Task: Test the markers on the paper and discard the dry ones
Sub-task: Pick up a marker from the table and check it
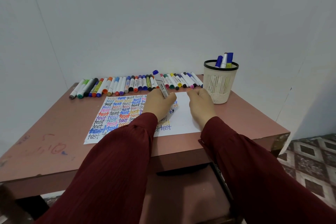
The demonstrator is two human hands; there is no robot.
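In the head view, a marker (163,90) is gripped in the left hand (159,106), whose fingers are curled round the barrel. The marker is tilted, with a blue cap (155,72) seen at its upper end and its tip down on the paper (183,120), just beside a blue mark. The tip itself is small and partly hidden by the fingers. The right hand (201,103) is rested on the bare right part of the paper with its fingers curled under. A small orange spot is seen at its fingertips, but whether anything is pinched there cannot be told. The left part of the paper is covered with the word "test" in many colours, and some of those rows are hidden behind the left hand and the dark red sleeves (118,160). A row (127,84) of capped markers is laid along the back edge of the table (54,123), near the wall. Its middle is partly hidden by the held marker. A slotted cup (219,85) is stood at the right end of the row, apart from the right hand, with three markers (224,60) sticking out. Faint scribbles (54,148) are seen on the table's left side. Patterned floor (309,160) is seen at the right, cut off by the frame.
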